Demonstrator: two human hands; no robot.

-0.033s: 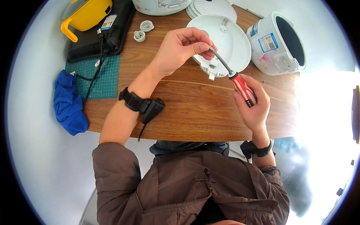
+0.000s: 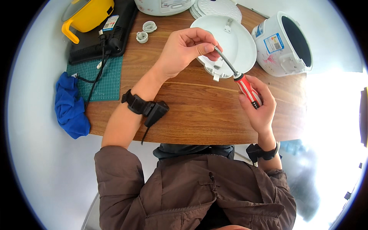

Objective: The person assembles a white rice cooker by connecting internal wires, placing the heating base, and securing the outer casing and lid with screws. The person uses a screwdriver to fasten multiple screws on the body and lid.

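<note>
Table [image 2: 191, 115]: brown wood; everything below is placed relative to it or to the lid.
Cooker body [image 2: 283, 44]: white, on its side at the table's right rear corner, dark opening facing right; just right of the lid.
Cooker label [image 2: 273, 42]: rectangular sticker, blue and white with a red patch, on the body's wall facing the lid; pink flower print below it.
Lid [image 2: 237, 46]: white round disc, lying flat on the table at centre rear, a small metal clip near its far edge.
Black appliance [image 2: 111, 30]: far left of the lid, a small rectangular sticker on top, its cord trailing toward the near edge.
Yellow pot [image 2: 86, 13]: at the table's left rear corner, handle pointing forward.
Cutting mat [image 2: 103, 78]: green, gridded, left of the lid, under the cord.
Blue cloth [image 2: 69, 107]: crumpled, hanging off the table's left edge.
Left hand [image 2: 184, 50]: over the lid's near-left rim, hiding it; thumb and forefinger pinched closed on the screwdriver's metal shaft near the tip.
Right hand [image 2: 260, 107]: near-right of the lid, fingers wrapped around the handle.
Screwdriver [image 2: 245, 86]: red, white-striped handle, slanting from the right hand up toward the lid's near rim.
White caps [image 2: 145, 32]: two small round pieces, left of the lid.
</note>
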